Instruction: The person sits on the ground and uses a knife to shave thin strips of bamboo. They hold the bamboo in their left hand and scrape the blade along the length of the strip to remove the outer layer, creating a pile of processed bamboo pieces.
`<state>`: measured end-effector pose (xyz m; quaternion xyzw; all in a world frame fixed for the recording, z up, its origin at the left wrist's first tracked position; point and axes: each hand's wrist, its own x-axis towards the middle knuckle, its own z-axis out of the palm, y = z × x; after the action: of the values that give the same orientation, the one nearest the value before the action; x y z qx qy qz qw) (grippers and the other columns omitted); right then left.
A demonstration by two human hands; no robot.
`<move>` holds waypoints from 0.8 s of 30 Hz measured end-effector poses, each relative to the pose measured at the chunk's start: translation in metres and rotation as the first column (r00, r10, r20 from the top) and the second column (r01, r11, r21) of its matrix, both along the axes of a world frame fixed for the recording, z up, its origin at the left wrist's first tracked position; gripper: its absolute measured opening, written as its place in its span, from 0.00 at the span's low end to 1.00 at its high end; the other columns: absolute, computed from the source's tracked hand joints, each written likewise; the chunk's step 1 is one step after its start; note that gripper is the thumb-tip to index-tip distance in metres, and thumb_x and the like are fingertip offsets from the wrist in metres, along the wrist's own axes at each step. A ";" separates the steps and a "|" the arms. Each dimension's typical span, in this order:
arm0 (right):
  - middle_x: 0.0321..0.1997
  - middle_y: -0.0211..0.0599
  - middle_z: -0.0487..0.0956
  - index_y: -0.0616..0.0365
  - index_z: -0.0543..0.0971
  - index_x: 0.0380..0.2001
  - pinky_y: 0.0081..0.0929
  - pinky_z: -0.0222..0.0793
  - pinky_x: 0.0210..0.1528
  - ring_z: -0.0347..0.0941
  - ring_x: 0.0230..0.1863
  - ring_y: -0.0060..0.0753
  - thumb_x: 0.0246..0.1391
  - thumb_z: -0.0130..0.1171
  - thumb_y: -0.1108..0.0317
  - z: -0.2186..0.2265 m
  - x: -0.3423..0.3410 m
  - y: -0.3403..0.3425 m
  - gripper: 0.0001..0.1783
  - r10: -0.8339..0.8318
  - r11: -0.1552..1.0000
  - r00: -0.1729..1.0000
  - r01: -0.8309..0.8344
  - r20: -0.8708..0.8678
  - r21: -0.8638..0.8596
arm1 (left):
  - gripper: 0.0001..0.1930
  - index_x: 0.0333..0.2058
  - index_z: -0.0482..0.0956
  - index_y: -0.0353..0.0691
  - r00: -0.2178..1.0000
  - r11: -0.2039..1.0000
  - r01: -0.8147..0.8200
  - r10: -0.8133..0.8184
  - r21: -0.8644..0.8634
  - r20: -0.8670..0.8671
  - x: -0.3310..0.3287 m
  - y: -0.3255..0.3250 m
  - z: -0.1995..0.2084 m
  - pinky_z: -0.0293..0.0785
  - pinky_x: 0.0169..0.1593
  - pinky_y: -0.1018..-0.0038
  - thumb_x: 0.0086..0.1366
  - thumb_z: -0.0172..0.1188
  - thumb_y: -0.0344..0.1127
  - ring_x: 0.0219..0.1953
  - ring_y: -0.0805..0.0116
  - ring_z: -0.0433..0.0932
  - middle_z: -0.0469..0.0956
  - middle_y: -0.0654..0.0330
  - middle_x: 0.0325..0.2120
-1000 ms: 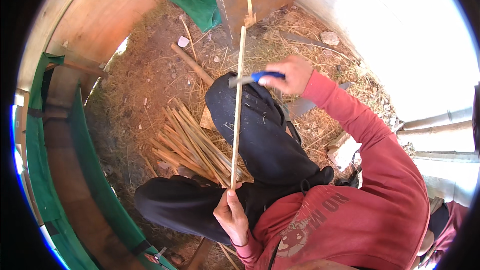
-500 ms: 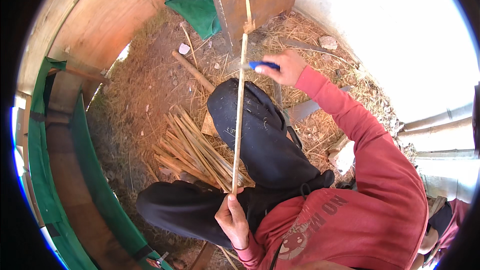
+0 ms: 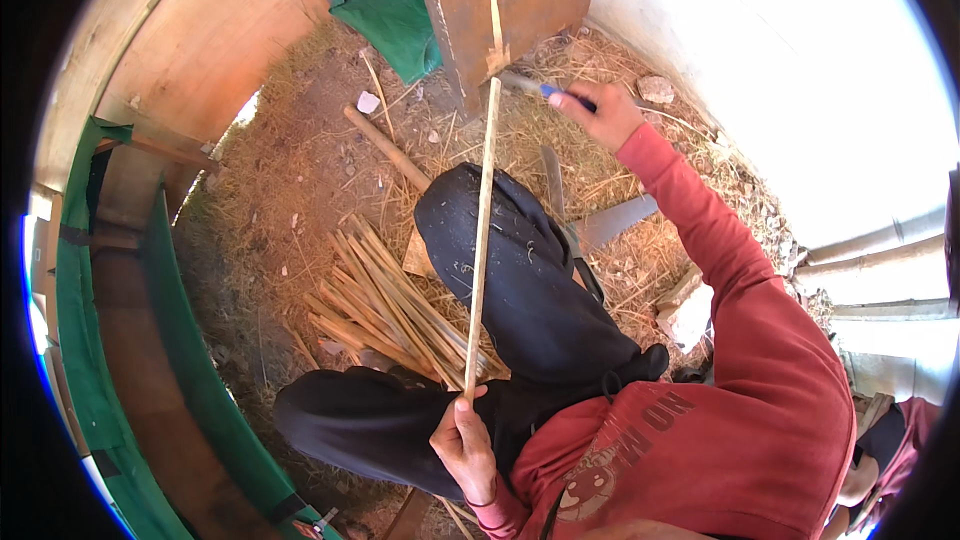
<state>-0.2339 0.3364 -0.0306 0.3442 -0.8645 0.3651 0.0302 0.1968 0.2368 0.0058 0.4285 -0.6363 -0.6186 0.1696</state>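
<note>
My left hand (image 3: 466,450) is closed around the near end of a long, pale split-bamboo or wood strip (image 3: 484,215). The strip slants away over my dark-trousered knee, and its far end stands near a brown wooden panel (image 3: 515,5). In my right hand (image 3: 607,115) is a knife (image 3: 560,95) with a blue and dark handle, its greyish blade pointing left toward the strip's far tip. Whether the blade touches the strip I cannot tell. Fine shavings lie on my trouser leg. To the left of that leg is a pile of similar strips (image 3: 385,305).
A saw-like metal blade (image 3: 615,223) lies right of my knee. Beyond it are straw and a pale stone (image 3: 655,88). A round wooden pole (image 3: 388,148) rests on the ground at the knee's far side. Green cloth (image 3: 388,15) hangs by the panel; plywood stands on the left.
My right hand and the knife have moved away and slightly right, from the strip's upper part to near its far tip. The strip's far end has shifted a little nearer and right.
</note>
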 end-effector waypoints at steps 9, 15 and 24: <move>0.16 0.44 0.74 0.54 0.83 0.31 0.41 0.68 0.23 0.72 0.17 0.49 0.61 0.57 0.46 0.002 0.071 -0.001 0.22 0.354 0.935 0.935 -0.354 0.017 0.028 | 0.23 0.41 0.83 0.30 1.000 1.000 0.015 -0.015 0.002 0.002 0.000 0.006 0.001 0.42 0.20 0.80 0.75 0.48 0.47 0.15 0.88 0.50 0.55 0.76 0.11; 0.16 0.44 0.75 0.52 0.84 0.33 0.41 0.69 0.24 0.73 0.18 0.48 0.60 0.56 0.41 -0.018 0.044 -0.015 0.25 0.184 0.982 0.979 -0.179 -0.089 0.057 | 0.23 0.41 0.83 0.31 1.000 1.000 0.002 -0.001 -0.011 0.008 -0.003 0.007 -0.001 0.42 0.20 0.80 0.75 0.48 0.47 0.15 0.88 0.51 0.55 0.76 0.11; 0.14 0.42 0.73 0.51 0.84 0.32 0.40 0.68 0.23 0.72 0.17 0.45 0.61 0.53 0.40 -0.006 0.032 -0.010 0.26 0.246 0.968 0.968 -0.243 -0.054 0.066 | 0.22 0.41 0.83 0.31 1.000 1.000 0.006 -0.005 -0.019 0.014 0.004 0.000 -0.006 0.42 0.20 0.80 0.75 0.49 0.45 0.15 0.88 0.51 0.55 0.76 0.11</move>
<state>-0.2020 0.3262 -0.0368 0.4599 -0.8245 0.3297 0.0015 0.2006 0.2368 -0.0003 0.4293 -0.6446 -0.6099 0.1676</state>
